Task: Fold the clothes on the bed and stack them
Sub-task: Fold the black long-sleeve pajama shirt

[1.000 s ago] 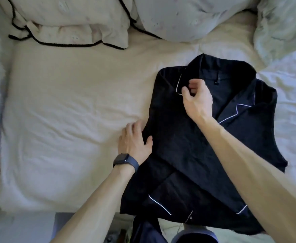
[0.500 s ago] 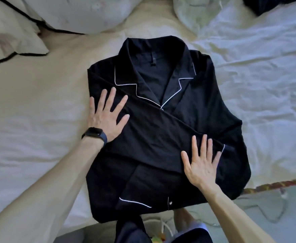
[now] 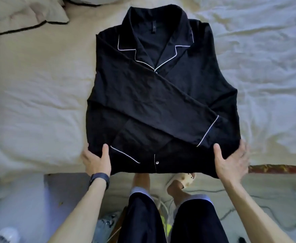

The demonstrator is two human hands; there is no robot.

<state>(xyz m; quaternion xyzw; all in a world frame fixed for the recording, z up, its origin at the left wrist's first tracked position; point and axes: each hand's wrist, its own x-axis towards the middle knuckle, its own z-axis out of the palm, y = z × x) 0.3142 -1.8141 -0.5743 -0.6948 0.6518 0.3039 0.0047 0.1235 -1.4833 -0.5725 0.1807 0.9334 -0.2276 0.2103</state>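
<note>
Gripping the shirt [image 3: 161,102] by its near hem corners: left hand [image 3: 96,162] and right hand [image 3: 231,163] are pinching it, thumbs on top. Soft, light cloth, probably sagging between grips.

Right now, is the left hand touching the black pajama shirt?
Touching. The head view shows the left hand gripping a hem corner of the black pajama shirt, thumb on top.

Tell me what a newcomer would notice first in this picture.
The black pyjama shirt with white piping lies on the bed, sleeves folded across its front. The left hand and right hand grip its near hem corners at the bed's edge, thumbs on top.
</note>
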